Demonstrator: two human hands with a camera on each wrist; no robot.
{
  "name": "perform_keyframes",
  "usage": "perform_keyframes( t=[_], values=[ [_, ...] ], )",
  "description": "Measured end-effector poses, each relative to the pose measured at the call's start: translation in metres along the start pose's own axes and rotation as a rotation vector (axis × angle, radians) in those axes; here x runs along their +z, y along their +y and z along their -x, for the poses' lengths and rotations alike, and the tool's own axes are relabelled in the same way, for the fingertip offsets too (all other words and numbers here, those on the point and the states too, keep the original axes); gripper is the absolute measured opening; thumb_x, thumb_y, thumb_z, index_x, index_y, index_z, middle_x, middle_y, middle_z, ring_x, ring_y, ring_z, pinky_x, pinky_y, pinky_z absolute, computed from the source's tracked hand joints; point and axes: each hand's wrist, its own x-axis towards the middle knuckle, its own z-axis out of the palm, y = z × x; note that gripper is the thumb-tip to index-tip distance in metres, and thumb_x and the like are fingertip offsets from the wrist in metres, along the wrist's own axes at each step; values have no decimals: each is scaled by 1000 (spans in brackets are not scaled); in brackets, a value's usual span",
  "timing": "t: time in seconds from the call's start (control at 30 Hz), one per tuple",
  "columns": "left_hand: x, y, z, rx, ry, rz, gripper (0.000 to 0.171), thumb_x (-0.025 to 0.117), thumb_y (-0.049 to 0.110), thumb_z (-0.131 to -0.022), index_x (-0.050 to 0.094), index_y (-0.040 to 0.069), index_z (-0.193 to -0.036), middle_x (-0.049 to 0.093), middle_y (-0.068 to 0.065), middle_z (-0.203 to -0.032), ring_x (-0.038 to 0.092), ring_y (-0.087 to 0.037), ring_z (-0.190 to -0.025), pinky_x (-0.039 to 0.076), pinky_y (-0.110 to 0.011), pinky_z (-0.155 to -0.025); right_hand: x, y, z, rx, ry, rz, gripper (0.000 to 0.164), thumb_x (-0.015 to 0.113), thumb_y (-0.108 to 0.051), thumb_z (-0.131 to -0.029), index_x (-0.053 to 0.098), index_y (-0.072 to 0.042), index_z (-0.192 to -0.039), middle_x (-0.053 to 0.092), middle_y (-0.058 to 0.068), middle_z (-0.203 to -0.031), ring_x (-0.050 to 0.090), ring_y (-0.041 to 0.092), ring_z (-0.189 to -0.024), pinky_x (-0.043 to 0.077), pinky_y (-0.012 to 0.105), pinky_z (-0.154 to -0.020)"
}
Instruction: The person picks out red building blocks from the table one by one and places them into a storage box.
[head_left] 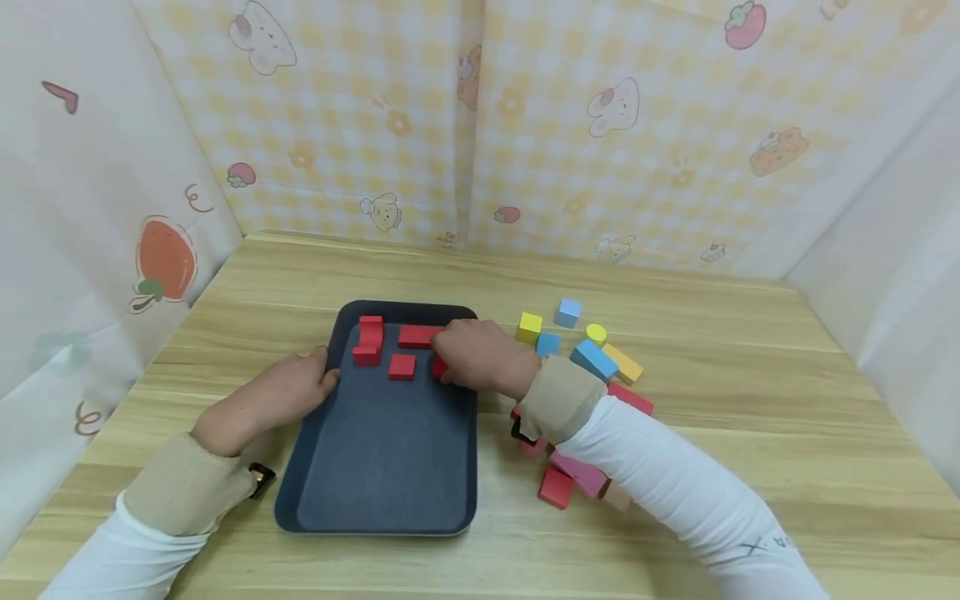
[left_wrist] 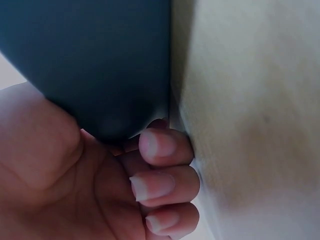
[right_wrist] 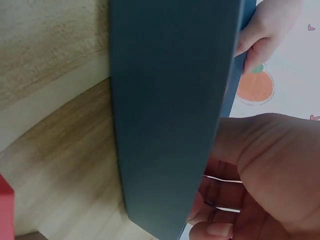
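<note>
A dark grey tray (head_left: 384,458) lies on the wooden table. My left hand (head_left: 277,396) grips its left rim, thumb over the edge and fingers curled below, as the left wrist view shows. Over the tray's upper right corner, my right hand (head_left: 480,354) holds a red block (head_left: 439,367), which it mostly hides. Left of that hand are a long red block (head_left: 418,336), a square red block (head_left: 402,367) and a red block with a curved hollow (head_left: 369,339). The right wrist view shows the tray's outer side wall (right_wrist: 165,115) beside the hand.
Right of the tray lie loose blocks: a yellow cube (head_left: 529,327), a light blue cube (head_left: 567,312), a blue block (head_left: 593,360), an orange block (head_left: 622,364), a red block (head_left: 556,487) and a pink block (head_left: 579,473). My right forearm covers part of the pile. A patterned curtain (head_left: 555,125) hangs behind.
</note>
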Motion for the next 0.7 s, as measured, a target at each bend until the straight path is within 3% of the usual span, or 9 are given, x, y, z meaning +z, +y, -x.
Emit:
perform_keyframes(
  t=[0.47,0.7],
  values=[
    [1,0,0,-1,-8,20,30,42,15,-95,45,-13,-105,55,-11,-73,54,-22,-68,45,-39,-62,-4,3,4,13,5,-23,33,71,-35,-78,64,-14,-103,57,-1,-87,49,12,-78,47,27,-61],
    [1,-1,0,-4,-14,19,29,42,15,-95,46,-13,-104,54,-11,-72,53,-21,-67,45,-39,-62,-20,8,22,2,72,-103,45,67,-34,-83,59,-11,-121,60,4,-109,52,12,-90,48,29,-77]
  ],
)
